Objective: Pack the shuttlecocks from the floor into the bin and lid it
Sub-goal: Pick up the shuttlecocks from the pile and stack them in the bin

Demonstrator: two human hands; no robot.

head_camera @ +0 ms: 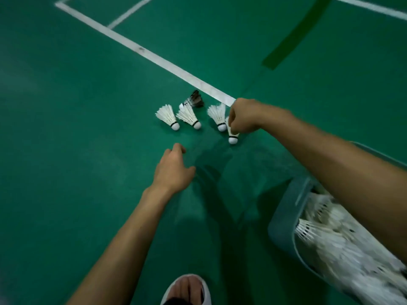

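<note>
Several shuttlecocks lie in a row on the green court floor: a white one at the left point(167, 117), a second white one point(189, 116) beside it, a dark-feathered one point(195, 99) behind, and a third white one point(218, 116). My right hand point(243, 116) pinches another white shuttlecock point(233, 137), cork down, just right of the row. My left hand point(174, 167) hovers over the floor in front of the row, fingers loosely spread, holding nothing. The blue-grey bin point(284, 208) stands at the lower right, filled with white shuttlecocks; my right forearm crosses over it.
A white court line point(141, 50) runs diagonally behind the shuttlecocks. A green strip point(295, 34) hangs blurred at the upper right. The toe of a white shoe point(187, 290) shows at the bottom edge. No lid is in view.
</note>
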